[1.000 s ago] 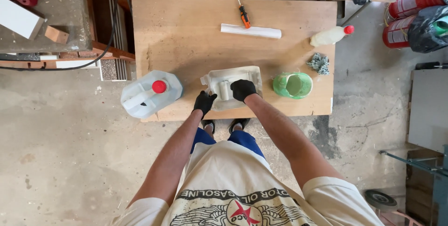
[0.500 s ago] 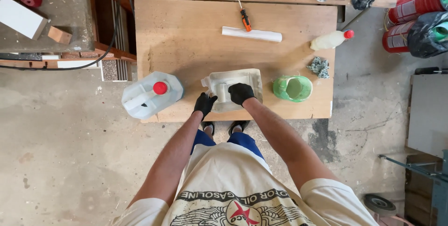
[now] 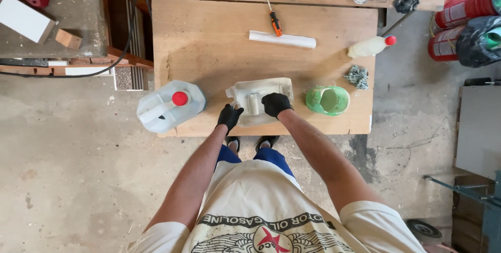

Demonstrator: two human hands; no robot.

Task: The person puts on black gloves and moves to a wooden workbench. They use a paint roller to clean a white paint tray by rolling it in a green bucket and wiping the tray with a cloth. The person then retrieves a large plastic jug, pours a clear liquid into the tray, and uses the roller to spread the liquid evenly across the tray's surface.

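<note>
A cream plastic jug [image 3: 250, 90] lies on its side near the front edge of a wooden table [image 3: 219, 39]. Both my hands wear black gloves. My right hand [image 3: 275, 103] presses on top of the jug beside its handle. My left hand [image 3: 229, 117] grips the jug's lower left corner, near its open spout. A clear jug with a red cap [image 3: 169, 106] stands at the table's front left corner, close to my left hand.
A green plastic bowl [image 3: 327, 100] sits right of the cream jug, a grey steel-wool wad [image 3: 357, 76] beyond it. Further back lie a white tube [image 3: 282, 39], an orange-handled screwdriver [image 3: 272, 16] and a pale bottle with a red cap [image 3: 371, 46]. Red cylinders [image 3: 464, 18] stand at the right.
Both hands stay on the cream jug; the view has barely shifted, and nothing on the table has moved.
</note>
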